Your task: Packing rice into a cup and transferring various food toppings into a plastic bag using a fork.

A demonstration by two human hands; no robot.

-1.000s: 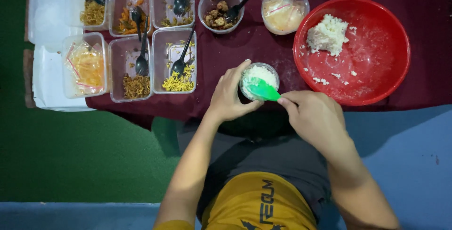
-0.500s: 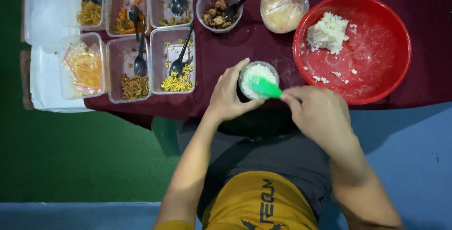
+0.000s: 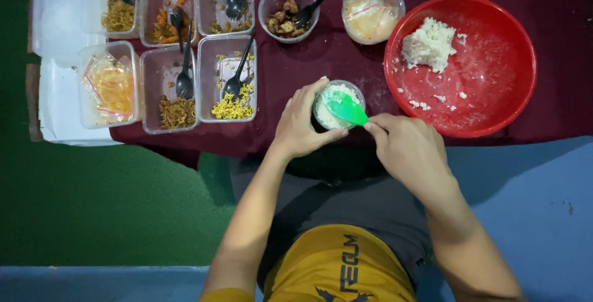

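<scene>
A dark maroon cloth point(image 3: 346, 55) covers the table, green and blue floor below it. At frame centre the left hand point(image 3: 302, 126) wraps closed around a small clear cup point(image 3: 336, 105) of white rice, steadying it while the right hand point(image 3: 411, 150) pinches a green spatula point(image 3: 347, 110), pressing the rice. The red basin point(image 3: 469, 123) of rice sits close at upper right, within easy reach.
</scene>
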